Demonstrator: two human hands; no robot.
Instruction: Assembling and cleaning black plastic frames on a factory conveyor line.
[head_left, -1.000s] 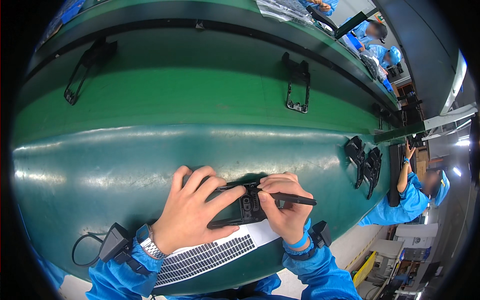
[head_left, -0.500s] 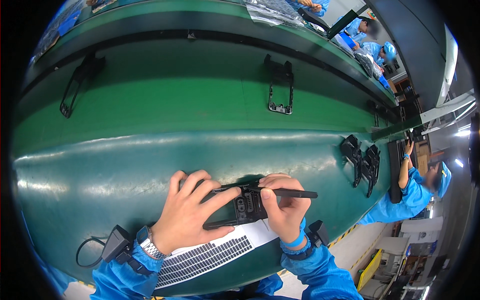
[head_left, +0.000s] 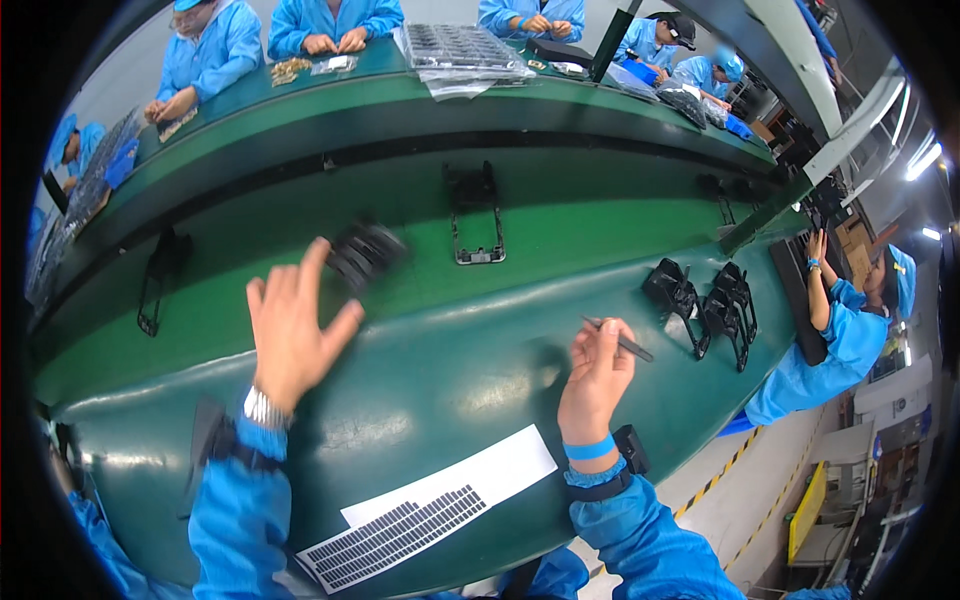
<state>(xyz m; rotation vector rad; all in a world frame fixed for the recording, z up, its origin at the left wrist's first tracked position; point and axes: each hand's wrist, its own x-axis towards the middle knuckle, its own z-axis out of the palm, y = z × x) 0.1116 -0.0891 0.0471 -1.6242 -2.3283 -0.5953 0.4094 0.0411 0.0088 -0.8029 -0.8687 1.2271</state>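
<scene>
My left hand (head_left: 292,335) is stretched out over the far green strip, fingers spread. Just past its fingertips is a black plastic housing (head_left: 368,258), smeared by motion; whether a fingertip still touches it is hard to see. Above the near mat, my right hand (head_left: 597,385) pinches slim black tweezers (head_left: 632,346), tilted down to the right. Between my forearms lies a white sheet (head_left: 500,474) with rows of small black rectangular stickers (head_left: 395,535).
A black frame-shaped housing (head_left: 478,225) lies on the green strip (head_left: 570,215), another (head_left: 160,280) farther left. Two black housings (head_left: 732,315) sit at the right of the mat. Co-workers sit across the raised bench; one person (head_left: 835,340) works at the right.
My left hand has moved from the near mat to the far strip, and the housing with it. My right hand has lifted off the housing, keeping the tweezers. The view has shifted, uncovering the sheet.
</scene>
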